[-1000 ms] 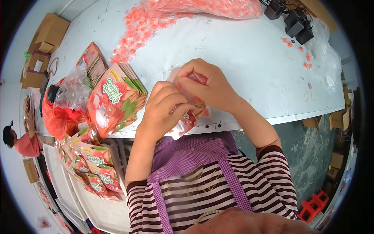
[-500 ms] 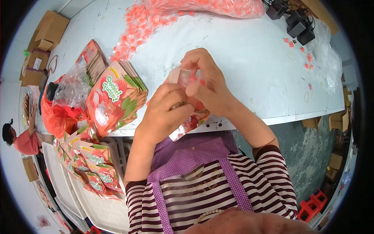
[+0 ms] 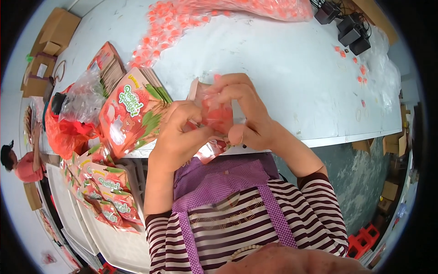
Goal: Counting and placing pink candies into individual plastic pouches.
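Over the table's near edge, my left hand (image 3: 175, 132) is closed on the near side of a printed pouch (image 3: 212, 148). The pouch leans with its clear side up, and pink-red wrapped sweets (image 3: 218, 114) show through or at its mouth. My right hand (image 3: 255, 112) arches over the pouch from the other side. Its fingers are bent at the far end and its thumb presses near the lower right edge. What the right fingertips grip is partly hidden. A stack of flat printed pouches (image 3: 132, 107) lies left of my left hand.
Loose wrapped sweets (image 3: 159, 34) spread from a big clear bag (image 3: 273, 7) at the back. Filled pouches (image 3: 107, 187) rest on a white tray (image 3: 123, 249) at lower left. Black adapters (image 3: 351, 32) stand back right. A red plastic bag (image 3: 68, 130) sits left; a person (image 3: 29, 164) is beyond.
My right hand has opened from its pinch at the pouch's mouth and now spans the pouch, thumb lower. The pouch's clear side shows more. My left hand shifted slightly left.
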Demonstrator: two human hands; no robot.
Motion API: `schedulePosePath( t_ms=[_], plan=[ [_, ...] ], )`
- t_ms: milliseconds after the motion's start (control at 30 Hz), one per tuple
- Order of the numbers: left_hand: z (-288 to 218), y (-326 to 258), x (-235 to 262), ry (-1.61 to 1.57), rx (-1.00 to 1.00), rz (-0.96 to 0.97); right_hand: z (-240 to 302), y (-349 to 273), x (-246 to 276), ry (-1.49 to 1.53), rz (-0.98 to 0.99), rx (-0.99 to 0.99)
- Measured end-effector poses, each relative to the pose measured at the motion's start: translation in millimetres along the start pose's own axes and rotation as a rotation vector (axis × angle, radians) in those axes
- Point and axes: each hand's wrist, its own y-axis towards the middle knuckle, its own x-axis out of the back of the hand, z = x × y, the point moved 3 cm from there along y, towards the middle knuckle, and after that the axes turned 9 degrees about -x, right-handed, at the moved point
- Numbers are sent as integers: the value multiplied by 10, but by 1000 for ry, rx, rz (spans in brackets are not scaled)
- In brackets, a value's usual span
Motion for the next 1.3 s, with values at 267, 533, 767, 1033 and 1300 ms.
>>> schedulePosePath(
  t_ms=[267, 533, 767, 1033, 1300],
  plan=[
    [-42, -167, -46, -94, 110, -33, 37, -57, -68, -308, 385, -1],
    [-122, -106, 100, 11, -60, -15, 24, -89, -110, 37, 309, -99],
    [-130, -225, 320, 67, 22, -53, -356, 3, 278, 432, -1, -334],
    [-204, -159, 443, 176, 50, -115, -895, -196, 190, -780, 701, -377],
    [-218, 17, 340, 217, -54, -129, -715, -841, 227, -879, 419, -213]
  ],
)
